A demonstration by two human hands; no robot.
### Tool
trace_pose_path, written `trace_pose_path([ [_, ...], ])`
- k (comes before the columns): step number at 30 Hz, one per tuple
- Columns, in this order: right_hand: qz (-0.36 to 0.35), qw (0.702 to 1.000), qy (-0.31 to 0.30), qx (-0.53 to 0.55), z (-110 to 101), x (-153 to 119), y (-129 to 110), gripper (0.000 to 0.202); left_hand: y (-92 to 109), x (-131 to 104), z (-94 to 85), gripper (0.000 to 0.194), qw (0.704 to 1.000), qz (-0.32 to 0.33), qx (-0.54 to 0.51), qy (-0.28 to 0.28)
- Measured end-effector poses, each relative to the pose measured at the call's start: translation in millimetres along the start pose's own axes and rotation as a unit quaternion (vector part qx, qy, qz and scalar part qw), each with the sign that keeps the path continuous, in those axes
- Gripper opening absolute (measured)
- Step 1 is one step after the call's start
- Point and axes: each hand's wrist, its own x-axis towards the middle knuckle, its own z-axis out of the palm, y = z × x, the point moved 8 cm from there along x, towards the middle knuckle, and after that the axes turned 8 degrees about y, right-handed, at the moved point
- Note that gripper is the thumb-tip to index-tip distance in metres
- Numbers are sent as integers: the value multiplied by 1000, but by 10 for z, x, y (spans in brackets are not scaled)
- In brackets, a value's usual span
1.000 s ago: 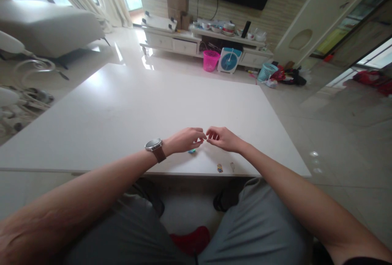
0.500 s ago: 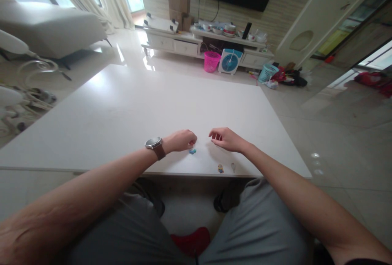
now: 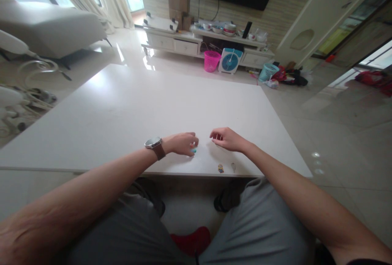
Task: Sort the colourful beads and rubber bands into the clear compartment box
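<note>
My left hand (image 3: 183, 143), with a watch (image 3: 154, 142) on its wrist, is over the near part of the white table (image 3: 153, 105). Its thumb and fingers are apart, around a small blue-green piece (image 3: 194, 150) that they partly cover; its kind is too small to make out. To the right, my right hand (image 3: 225, 139) hovers with loosely curled fingers and a gap to the thumb, nothing visible in it. Below it, near the table's front edge, lie a small yellow-and-blue cartoon figure (image 3: 221, 168) and a small pale piece (image 3: 233, 167).
Beyond the table stands a low white cabinet (image 3: 186, 47) with dishes on top. A pink basket (image 3: 211, 61), a blue box fan (image 3: 230, 61) and a light-blue basket (image 3: 268, 72) are on the floor before it. My legs are under the front edge.
My left hand has lowered slightly toward me, and its thumb and fingers have spread around the blue-green piece, now partly covered. My right hand has hardly moved.
</note>
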Motion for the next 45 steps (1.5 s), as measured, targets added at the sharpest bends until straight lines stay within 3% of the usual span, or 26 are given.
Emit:
trace_pose_path([
  [6, -5, 1000, -2, -1, 7, 2, 12, 14, 61, 15, 93, 21, 1000, 1, 15, -25],
  [16, -8, 1000, -5, -3, 41, 10, 42, 12, 78, 31, 137, 15, 999, 27, 7, -18],
  [27, 19, 999, 25, -25, -133, 11, 133, 13, 77, 21, 107, 18, 1000, 9, -1, -17],
  [45, 20, 999, 15, -29, -94, 9, 131, 13, 67, 25, 65, 23, 1000, 13, -18, -5],
])
